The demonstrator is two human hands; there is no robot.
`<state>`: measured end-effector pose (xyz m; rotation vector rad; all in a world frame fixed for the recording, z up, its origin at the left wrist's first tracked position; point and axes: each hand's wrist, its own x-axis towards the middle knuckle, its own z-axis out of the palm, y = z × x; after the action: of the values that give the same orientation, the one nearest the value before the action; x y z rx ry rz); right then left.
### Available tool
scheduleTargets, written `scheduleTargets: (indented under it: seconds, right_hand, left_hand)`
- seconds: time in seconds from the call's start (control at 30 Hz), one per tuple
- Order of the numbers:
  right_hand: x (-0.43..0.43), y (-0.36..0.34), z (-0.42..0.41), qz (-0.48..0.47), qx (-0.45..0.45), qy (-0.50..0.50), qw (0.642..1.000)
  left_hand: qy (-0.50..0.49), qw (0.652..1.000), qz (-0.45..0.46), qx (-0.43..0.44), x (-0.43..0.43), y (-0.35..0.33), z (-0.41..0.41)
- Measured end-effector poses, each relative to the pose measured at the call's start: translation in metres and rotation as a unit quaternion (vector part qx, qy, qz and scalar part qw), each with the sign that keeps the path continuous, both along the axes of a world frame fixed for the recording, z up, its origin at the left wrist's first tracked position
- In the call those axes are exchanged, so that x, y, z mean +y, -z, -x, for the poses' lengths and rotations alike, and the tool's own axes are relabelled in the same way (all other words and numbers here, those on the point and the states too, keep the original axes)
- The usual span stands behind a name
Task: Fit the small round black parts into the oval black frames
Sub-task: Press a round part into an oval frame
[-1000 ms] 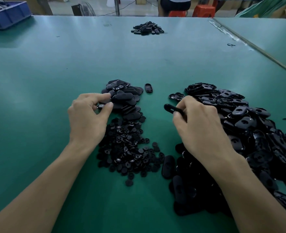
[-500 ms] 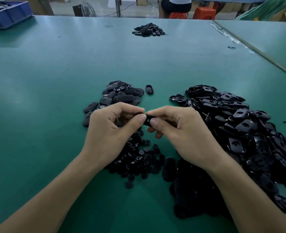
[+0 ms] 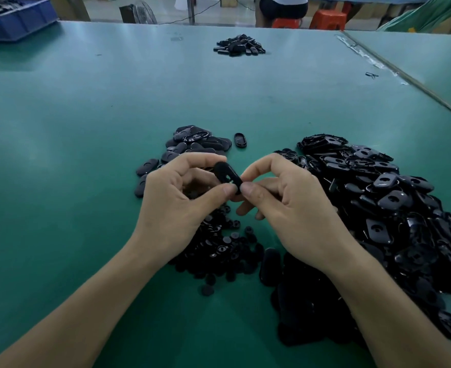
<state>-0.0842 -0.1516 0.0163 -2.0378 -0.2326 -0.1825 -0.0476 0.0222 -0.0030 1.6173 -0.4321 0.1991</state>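
Observation:
My left hand and my right hand meet above the green table and pinch one oval black frame between thumbs and forefingers. The frame is tilted, its slot facing me. Whether a round part sits in it I cannot tell. Under my hands lies a heap of small round black parts. A big pile of oval black frames spreads on the right. A smaller pile of oval pieces lies just beyond my left hand.
One loose oval frame lies alone behind my hands. A far heap of black parts sits mid-table. A blue bin stands at the far left corner. A table seam runs diagonally on the right. A person sits on red stools beyond the table.
A second ago my hands were apart, the left at the small pile, the right holding a frame. They came together, and the frame now shows tilted between both thumbs.

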Motion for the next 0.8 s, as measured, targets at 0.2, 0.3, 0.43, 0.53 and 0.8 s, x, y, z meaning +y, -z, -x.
scheduleTargets:
  seconds: [0.2,0.3,0.43,0.53,0.8]
  right_hand:
    - [-0.011,-0.003,0.002,0.277,0.006,0.022,0.961]
    - [-0.011,-0.007,0.004,0.332,0.038,-0.011,0.943]
    - [-0.009,-0.007,0.004,0.336,0.057,-0.026,0.94]
    - [-0.008,-0.006,0.003,0.329,0.058,-0.035,0.942]
    - [-0.004,-0.008,0.002,0.152,-0.029,0.004,0.988]
  left_hand:
    - [-0.015,0.998,0.057,-0.02,-0.002,0.0,-0.001]
    - [-0.015,0.998,0.059,-0.023,-0.002,0.0,0.0]
    - [-0.019,0.999,0.041,-0.018,-0.001,0.0,-0.002]
    - [-0.024,0.999,0.031,-0.013,-0.001,0.0,-0.003]
    - [-0.014,0.999,0.026,0.02,-0.001,0.0,0.001]
